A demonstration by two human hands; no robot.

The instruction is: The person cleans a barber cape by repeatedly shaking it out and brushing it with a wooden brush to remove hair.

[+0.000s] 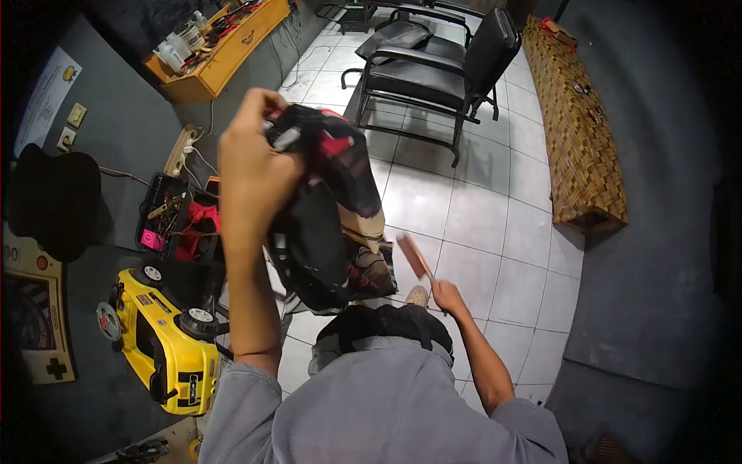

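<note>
My left hand [259, 158] is raised at left of centre, its fingers closed on a bunched black, red and white patterned cloth [340, 151]. The cloth hangs above a black padded seat [309, 240], which it partly covers. Lower down, my right hand [447, 296] grips the handle of a brush [412, 255] with a long brown head. The brush is held out over the tiled floor, tilted up to the left and apart from the cloth. Just below the brush one of my shoes [418, 296] shows.
A black armchair [433, 77] stands ahead. Along the right wall runs a woven bench [580, 124]. At left are a yellow toy car [166, 340], a tray of tools [162, 209] and a hanging black hat [54, 193]. Bottles stand on a wooden shelf [232, 58].
</note>
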